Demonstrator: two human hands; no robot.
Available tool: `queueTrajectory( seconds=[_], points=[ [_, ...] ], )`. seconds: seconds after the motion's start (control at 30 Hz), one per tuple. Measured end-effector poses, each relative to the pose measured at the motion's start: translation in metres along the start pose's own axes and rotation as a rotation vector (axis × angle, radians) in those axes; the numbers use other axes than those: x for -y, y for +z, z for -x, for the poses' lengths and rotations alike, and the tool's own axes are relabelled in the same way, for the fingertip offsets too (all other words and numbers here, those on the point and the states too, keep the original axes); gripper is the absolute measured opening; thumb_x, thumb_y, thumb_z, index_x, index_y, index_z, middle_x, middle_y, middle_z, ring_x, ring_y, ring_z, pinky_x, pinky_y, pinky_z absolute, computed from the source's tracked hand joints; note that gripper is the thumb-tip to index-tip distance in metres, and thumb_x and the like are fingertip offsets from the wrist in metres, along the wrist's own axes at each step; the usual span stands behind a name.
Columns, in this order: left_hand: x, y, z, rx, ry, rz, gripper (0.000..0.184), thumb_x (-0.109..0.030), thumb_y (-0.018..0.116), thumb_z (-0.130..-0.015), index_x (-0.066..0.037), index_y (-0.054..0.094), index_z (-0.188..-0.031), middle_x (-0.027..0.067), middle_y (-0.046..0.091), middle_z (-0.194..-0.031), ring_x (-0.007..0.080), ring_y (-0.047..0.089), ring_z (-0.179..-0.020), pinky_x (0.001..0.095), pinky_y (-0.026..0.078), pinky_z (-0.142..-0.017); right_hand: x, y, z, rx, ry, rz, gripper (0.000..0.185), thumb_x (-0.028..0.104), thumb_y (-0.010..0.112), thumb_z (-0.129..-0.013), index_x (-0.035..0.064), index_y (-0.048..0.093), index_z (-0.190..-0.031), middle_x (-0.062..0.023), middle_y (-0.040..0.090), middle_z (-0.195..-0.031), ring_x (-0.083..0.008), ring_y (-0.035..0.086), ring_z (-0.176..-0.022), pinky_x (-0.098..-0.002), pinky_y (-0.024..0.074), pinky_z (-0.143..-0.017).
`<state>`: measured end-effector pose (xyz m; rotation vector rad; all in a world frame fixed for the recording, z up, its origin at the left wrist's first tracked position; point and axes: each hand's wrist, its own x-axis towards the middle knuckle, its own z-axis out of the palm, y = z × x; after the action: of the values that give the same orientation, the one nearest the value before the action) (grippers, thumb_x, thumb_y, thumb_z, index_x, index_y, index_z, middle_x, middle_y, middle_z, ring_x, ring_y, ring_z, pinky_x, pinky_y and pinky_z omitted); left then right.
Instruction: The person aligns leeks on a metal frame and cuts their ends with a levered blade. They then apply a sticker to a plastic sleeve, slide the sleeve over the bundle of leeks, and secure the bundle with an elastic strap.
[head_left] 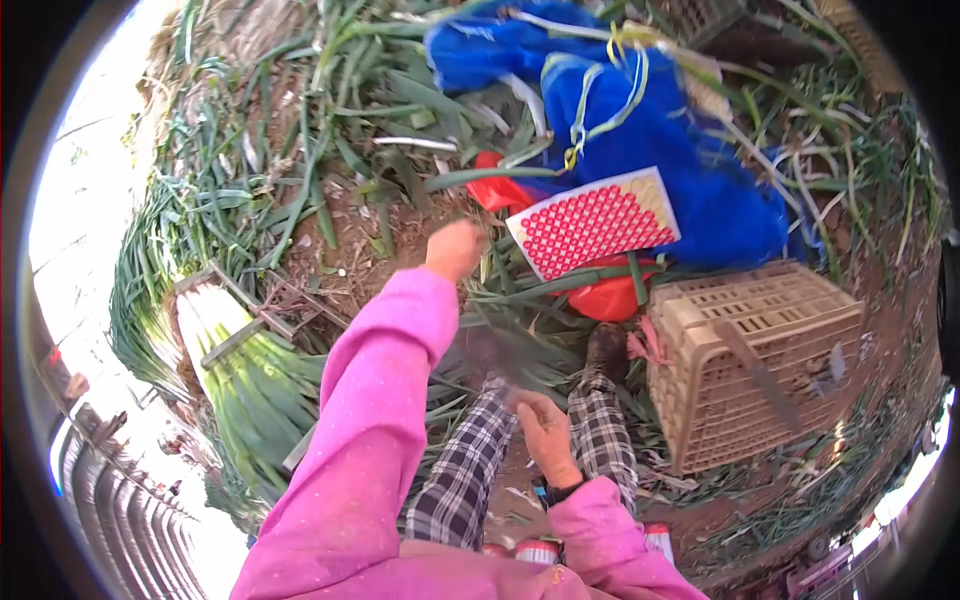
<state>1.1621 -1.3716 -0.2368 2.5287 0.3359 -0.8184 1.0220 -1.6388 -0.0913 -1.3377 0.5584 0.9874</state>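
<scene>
My left hand (455, 250) reaches forward over the littered ground, its fingers curled in and a little blurred. Whether anything is inside them is hidden. Closer to my body, my right hand (546, 437) is above my legs with thumb and fingers pinched together. A grey-green blur (525, 350) lies just beyond its fingertips, too smeared to name. To the right of my left hand is a white sheet of round red stickers (595, 225), lying over red plastic (605, 298) and beside blue sheeting or netting (650, 130). Loose long green leaves (500, 300) lie between my hands and the sheet.
A stack of long green onions (245, 385) rests in a frame (235, 290) at left, with more green onions (150, 300) behind. An upturned tan plastic crate (760, 360) is at right, a strip across its side. Trimmed leaves (350, 70) cover the ground ahead. Cans (538, 550) sit near my body.
</scene>
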Motion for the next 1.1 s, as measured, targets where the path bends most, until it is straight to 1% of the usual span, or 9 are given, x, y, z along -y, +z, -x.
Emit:
queueTrajectory(
  seconds=[0.17,0.27,0.3,0.47,0.53,0.67,0.87,1.03,1.1],
  points=[
    [0.036,0.091,-0.117,-0.416,-0.470,0.702,0.022,-0.011,0.066,-0.081,0.005,0.063,-0.097,0.0118,0.067,-0.083,0.0186,0.065,-0.068,0.0330,0.051,-0.060,0.012,-0.001,-0.014,0.041,0.079,-0.122,0.023,0.007,0.058,-0.088,-0.0028,0.061,-0.108,-0.0070,0.066,-0.097,-0.0108,0.058,-0.089,-0.0249,0.0463,-0.080],
    [0.029,0.100,-0.116,-0.349,-0.654,1.147,0.027,-0.015,0.069,-0.078,0.008,0.062,-0.089,0.0144,0.066,-0.078,0.0196,0.065,-0.072,0.0322,0.051,-0.064,0.001,-0.014,-0.023,0.029,0.052,0.060,0.023,0.004,0.053,-0.091,-0.0020,0.056,-0.113,-0.0074,0.064,-0.104,-0.0121,0.059,-0.092,-0.0240,0.0459,-0.077],
    [0.022,0.095,-0.103,-0.392,-0.645,1.256,0.022,-0.012,0.067,-0.079,0.006,0.063,-0.092,0.0069,0.063,-0.072,0.0136,0.060,-0.063,0.0256,0.048,-0.058,-0.010,-0.015,-0.027,-0.014,0.015,0.040,0.024,0.005,0.054,-0.091,-0.0030,0.056,-0.113,-0.0074,0.064,-0.104,-0.0119,0.059,-0.091,-0.0238,0.0461,-0.077],
    [0.007,-0.013,0.024,-0.748,-0.286,0.979,0.022,-0.014,0.067,-0.082,0.000,0.064,-0.099,0.0045,0.064,-0.084,0.0109,0.060,-0.071,0.0256,0.047,-0.064,0.015,-0.003,-0.039,-0.092,0.057,-0.049,0.028,0.010,0.059,-0.089,-0.0034,0.058,-0.114,-0.0076,0.065,-0.101,-0.0128,0.059,-0.091,-0.0258,0.0464,-0.083],
    [-0.013,-0.060,0.086,-0.606,-0.272,0.483,0.025,-0.012,0.067,-0.082,0.000,0.062,-0.104,0.0053,0.065,-0.094,0.0089,0.060,-0.083,0.0248,0.048,-0.072,0.013,0.002,-0.044,-0.087,-0.033,-0.093,0.028,0.009,0.058,-0.090,-0.0037,0.057,-0.114,-0.0075,0.065,-0.103,-0.0125,0.059,-0.093,-0.0261,0.0462,-0.084],
    [-0.060,-0.085,0.171,-0.169,-0.220,1.013,0.030,-0.006,0.066,-0.081,0.001,0.059,-0.110,0.0028,0.065,-0.100,0.0075,0.058,-0.093,0.0243,0.047,-0.079,0.042,0.004,-0.047,-0.139,-0.426,0.393,0.067,0.008,0.070,-0.075,-0.0021,0.041,-0.134,-0.0183,0.047,-0.133,-0.0245,0.047,-0.121,-0.0354,0.0388,-0.100],
    [-0.093,-0.081,0.189,0.433,-0.253,1.112,0.028,-0.005,0.057,-0.089,0.000,0.058,-0.117,-0.0024,0.063,-0.097,0.0050,0.056,-0.086,0.0214,0.047,-0.076,0.045,-0.007,-0.046,0.223,-0.290,0.220,0.104,0.007,0.075,-0.065,-0.0011,0.010,-0.147,-0.0204,0.026,-0.148,-0.0278,0.030,-0.136,-0.0354,0.0309,-0.108],
    [-0.090,-0.086,0.163,0.468,-0.374,0.882,0.017,-0.011,0.062,-0.087,0.000,0.064,-0.101,-0.0031,0.063,-0.083,0.0037,0.055,-0.076,0.0221,0.047,-0.068,0.035,-0.018,-0.041,0.169,0.081,0.053,0.024,0.004,0.063,-0.077,-0.0006,0.066,-0.100,-0.0021,0.066,-0.078,-0.0113,0.060,-0.072,-0.0263,0.0497,-0.069],
    [-0.083,-0.085,0.158,0.370,-0.342,0.684,0.016,-0.011,0.065,-0.085,-0.001,0.064,-0.097,-0.0011,0.064,-0.082,0.0036,0.054,-0.069,0.0216,0.045,-0.060,0.026,-0.026,-0.046,0.068,0.036,0.008,0.027,0.005,0.063,-0.077,0.0009,0.065,-0.104,-0.0041,0.066,-0.083,-0.0118,0.060,-0.077,-0.0259,0.0495,-0.072]
  ],
)
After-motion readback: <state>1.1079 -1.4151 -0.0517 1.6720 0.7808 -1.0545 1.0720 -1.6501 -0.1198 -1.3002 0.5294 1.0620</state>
